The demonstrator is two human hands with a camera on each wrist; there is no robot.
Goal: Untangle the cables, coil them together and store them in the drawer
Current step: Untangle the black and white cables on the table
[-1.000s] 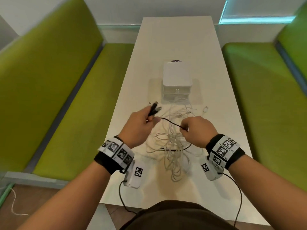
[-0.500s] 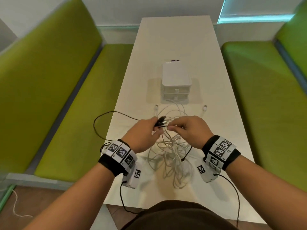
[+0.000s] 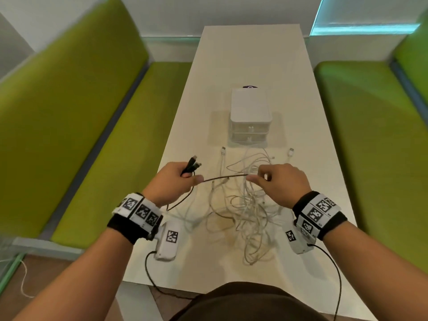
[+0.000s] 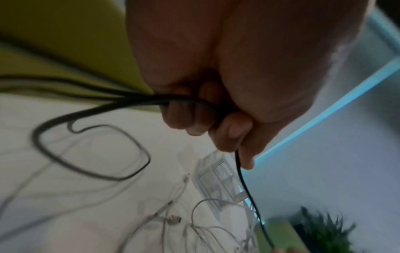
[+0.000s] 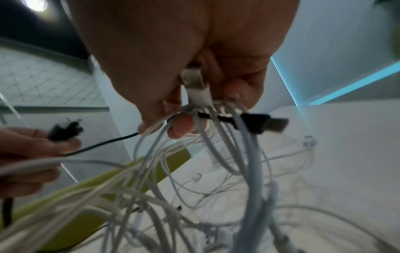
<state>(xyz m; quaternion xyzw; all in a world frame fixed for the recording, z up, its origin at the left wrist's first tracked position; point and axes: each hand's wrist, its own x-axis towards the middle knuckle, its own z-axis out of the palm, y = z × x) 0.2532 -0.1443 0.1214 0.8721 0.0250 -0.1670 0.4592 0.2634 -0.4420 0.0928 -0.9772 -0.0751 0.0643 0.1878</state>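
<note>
White tabletop (image 3: 250, 54) between green benches (image 3: 69, 126). Small white drawer box (image 3: 250, 112) stands mid-tabletop, both drawers closed. Tangle of white cables (image 3: 245, 209) lies toward the near edge, just in front of the box. Left hand (image 3: 172, 181) fisted around black cable (image 3: 222, 177), plugs poking out above. Right hand (image 3: 281, 181) pinches the same black cable plus some white strands, lifted.

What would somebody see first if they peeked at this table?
Probably the messy heap of white cables on the white table, right in front of the person. Above it, the left hand and right hand stretch a black cable between them, and a small white drawer box waits behind.
</note>
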